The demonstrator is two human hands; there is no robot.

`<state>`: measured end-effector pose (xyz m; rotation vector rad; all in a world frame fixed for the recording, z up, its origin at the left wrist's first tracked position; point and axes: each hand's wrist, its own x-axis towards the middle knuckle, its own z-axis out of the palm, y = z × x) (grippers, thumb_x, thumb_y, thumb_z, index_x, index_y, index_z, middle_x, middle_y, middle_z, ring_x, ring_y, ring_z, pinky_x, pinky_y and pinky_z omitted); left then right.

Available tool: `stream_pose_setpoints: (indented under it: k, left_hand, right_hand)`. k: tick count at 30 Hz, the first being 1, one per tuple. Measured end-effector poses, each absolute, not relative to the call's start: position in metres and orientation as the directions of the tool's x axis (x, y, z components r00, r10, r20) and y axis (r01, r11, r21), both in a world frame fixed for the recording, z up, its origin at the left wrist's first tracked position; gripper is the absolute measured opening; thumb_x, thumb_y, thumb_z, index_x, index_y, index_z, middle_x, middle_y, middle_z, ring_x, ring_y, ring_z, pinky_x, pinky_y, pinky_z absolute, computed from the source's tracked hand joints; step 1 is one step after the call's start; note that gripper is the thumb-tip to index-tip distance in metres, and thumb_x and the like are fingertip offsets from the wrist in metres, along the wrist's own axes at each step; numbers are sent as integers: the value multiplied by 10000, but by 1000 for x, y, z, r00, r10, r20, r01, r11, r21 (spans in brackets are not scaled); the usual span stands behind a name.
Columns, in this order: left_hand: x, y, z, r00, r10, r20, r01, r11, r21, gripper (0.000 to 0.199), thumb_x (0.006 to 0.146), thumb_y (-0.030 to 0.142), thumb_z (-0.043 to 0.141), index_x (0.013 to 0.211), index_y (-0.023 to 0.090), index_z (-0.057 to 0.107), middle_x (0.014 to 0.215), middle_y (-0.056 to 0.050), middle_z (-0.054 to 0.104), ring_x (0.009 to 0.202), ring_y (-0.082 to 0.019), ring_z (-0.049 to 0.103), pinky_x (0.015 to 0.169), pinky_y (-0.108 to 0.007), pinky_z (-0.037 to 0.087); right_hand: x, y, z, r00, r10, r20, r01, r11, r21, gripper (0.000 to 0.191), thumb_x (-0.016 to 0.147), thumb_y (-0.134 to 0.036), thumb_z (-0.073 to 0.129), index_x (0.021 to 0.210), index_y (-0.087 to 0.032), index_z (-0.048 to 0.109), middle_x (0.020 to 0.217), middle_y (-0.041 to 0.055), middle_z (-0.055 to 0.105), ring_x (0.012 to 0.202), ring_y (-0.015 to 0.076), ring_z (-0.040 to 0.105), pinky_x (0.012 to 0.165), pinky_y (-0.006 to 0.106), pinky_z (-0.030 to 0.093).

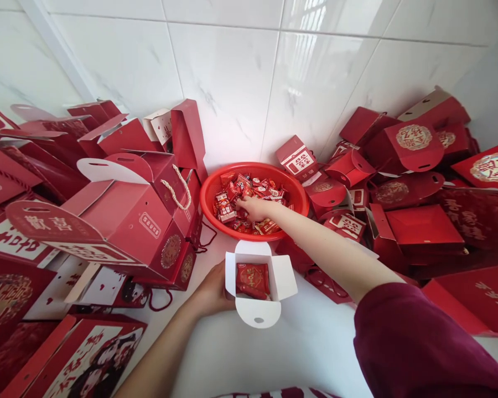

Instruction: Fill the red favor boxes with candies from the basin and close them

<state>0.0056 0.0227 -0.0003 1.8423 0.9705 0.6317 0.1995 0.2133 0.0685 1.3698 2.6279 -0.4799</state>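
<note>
My left hand (213, 291) grips a small gift box (284, 276) from its left side. The box stands with its white flaps folded outward, and a red wrapped packet (252, 279) lies inside it. My right hand (255, 208) reaches into a red plastic basket (299, 205) full of candies in shiny red wrappers (224, 205). Its fingers are bent down among the candies, and what they pinch, if anything, is hidden. The basket sits just beyond the box, against the tiled wall.
Red gift boxes are heaped on both sides. A large box (120, 218) with a handle flap and a rope-handled box (176, 188) stand on the left. More boxes (415, 146) pile up at right, some open (425, 224). A white tiled wall (228, 83) rises behind.
</note>
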Motion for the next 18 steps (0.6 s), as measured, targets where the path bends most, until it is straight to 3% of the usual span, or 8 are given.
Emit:
stream_pose_setpoints:
  k: [3, 6, 9, 18]
  left_hand:
    - [6, 22, 0, 552, 834, 20, 353, -256, 900, 754, 587, 327, 838, 1266, 226, 526, 1310, -102, 626, 1180, -358, 596, 972, -414, 520]
    - [5, 22, -1, 539, 841, 37, 357, -268, 895, 781, 582, 360, 846, 1275, 216, 516, 1331, -113, 608, 1203, -361, 579, 999, -430, 505]
    - [5, 21, -2, 535, 843, 47, 354, -274, 894, 797, 592, 365, 846, 1293, 215, 500, 1353, -112, 590, 1230, -361, 558, 1016, -442, 495]
    - [5, 21, -2, 567, 823, 36, 310, -254, 916, 767, 583, 235, 856, 1276, 227, 527, 1301, -106, 625, 1188, -346, 591, 992, -471, 517]
  right_hand:
    - [199, 212, 65, -546, 751, -372, 836, 520, -175, 810, 632, -175, 828, 1380, -145, 520, 1393, 207, 537, 1109, 307, 643, 862, 310, 510]
    - [202, 211, 65, -541, 701, -464, 831, 531, -166, 724, 577, -192, 855, 1263, -161, 626, 1209, 118, 683, 1012, 260, 679, 778, 252, 511]
    - [205, 206, 68, -539, 686, -488, 828, 538, -159, 632, 567, -201, 850, 1178, -177, 690, 1117, 85, 726, 951, 248, 690, 732, 244, 501]
    - [233, 190, 92, -583, 787, -204, 806, 529, -265, 285, 806, -143, 658, 1070, -187, 754, 979, 45, 759, 895, 184, 685, 781, 219, 462]
